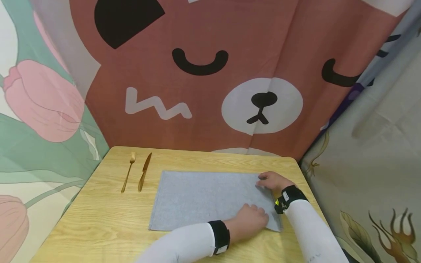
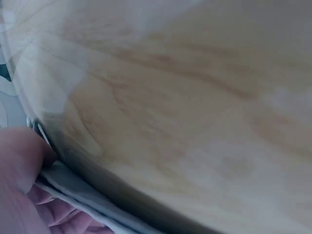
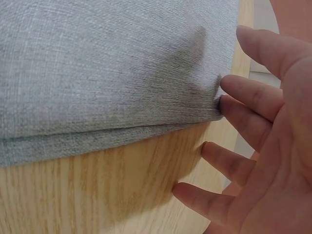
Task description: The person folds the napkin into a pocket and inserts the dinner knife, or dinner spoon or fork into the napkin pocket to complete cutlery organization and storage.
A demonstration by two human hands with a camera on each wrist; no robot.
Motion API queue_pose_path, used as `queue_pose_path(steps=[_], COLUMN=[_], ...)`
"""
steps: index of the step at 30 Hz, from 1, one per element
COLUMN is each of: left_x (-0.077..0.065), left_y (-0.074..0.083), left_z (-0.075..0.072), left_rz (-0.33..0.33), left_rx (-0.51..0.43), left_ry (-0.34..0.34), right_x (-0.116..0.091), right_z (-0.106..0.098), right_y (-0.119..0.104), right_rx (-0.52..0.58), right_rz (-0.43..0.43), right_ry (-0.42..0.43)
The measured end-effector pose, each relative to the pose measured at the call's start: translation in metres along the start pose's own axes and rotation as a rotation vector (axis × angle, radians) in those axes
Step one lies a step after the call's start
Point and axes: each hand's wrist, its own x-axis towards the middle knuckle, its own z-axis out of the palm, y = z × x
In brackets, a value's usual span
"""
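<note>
A grey cloth placemat [image 1: 204, 199] lies flat on the wooden table, its right side beneath both hands. My left hand [image 1: 248, 223] is at the near right part of the mat. In the left wrist view its thumb and curled fingers pinch the edge of the placemat [image 2: 92, 192]. At the far right corner is my right hand [image 1: 273, 180]. The right wrist view shows this hand [image 3: 273, 141] with fingers spread and fairly straight, some fingertips touching the corner of the placemat [image 3: 107, 68]. A fold runs along the mat's edge there.
A gold fork [image 1: 129, 171] and a gold knife [image 1: 144, 172] lie side by side on the table [image 1: 98, 212], left of the mat. A curtain with a bear face [image 1: 197, 128] hangs behind the table. Patterned fabric [image 1: 378, 153] hangs close on the right.
</note>
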Motion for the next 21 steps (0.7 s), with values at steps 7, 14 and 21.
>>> queue_pose_path(steps=[7,14,21], left_x=[0.016,0.023,0.027], left_y=[0.015,0.019,0.022], left_z=[-0.004,-0.006,-0.008], left_rz=[0.024,0.005,-0.048], left_rx=[0.061,-0.007,-0.024], left_ry=[0.049,0.003,0.019], right_x=[-0.003,-0.001,-0.001], right_z=[-0.004,-0.007,-0.010], right_y=[0.001,0.000,-0.004], right_rx=[0.014,-0.006,0.017], right_rz=[-0.023,-0.029,-0.016], right_ry=[-0.019,-0.019,-0.018])
